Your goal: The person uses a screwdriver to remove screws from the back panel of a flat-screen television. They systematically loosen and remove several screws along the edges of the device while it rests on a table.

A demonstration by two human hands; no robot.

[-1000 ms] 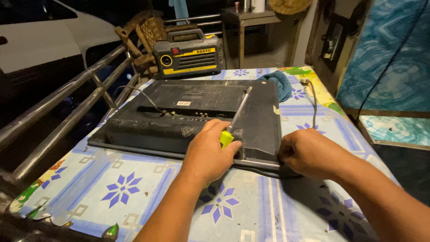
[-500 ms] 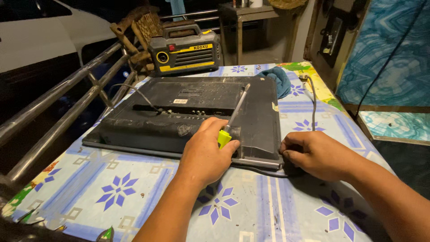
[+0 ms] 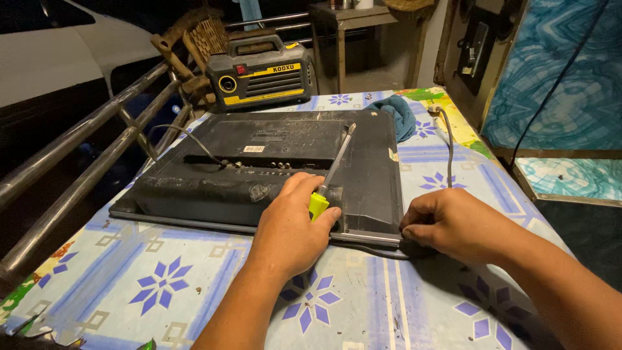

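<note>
A black flat-screen monitor [image 3: 272, 162] lies face down on a table covered with a blue flowered cloth [image 3: 162, 285]. My left hand [image 3: 291, 223] rests on the monitor's near edge and grips a screwdriver [image 3: 332, 170] with a yellow-green handle; its metal shaft lies across the back cover, pointing away from me. My right hand [image 3: 453, 223] presses its fingertips against the monitor's near right corner, where a thin dark cable [image 3: 372, 249] runs under the edge.
A yellow and black portable machine [image 3: 262, 72] stands beyond the monitor. A blue rag [image 3: 398, 113] and a grey cable [image 3: 448, 146] lie at the far right. Metal rails [image 3: 84, 155] run along the left, a white car [image 3: 52, 58] behind them. A wooden table [image 3: 356, 29] stands further back.
Both hands have stayed on the monitor's near edge. My right hand's fingers have shifted slightly at the corner, and the view has moved a little closer.
</note>
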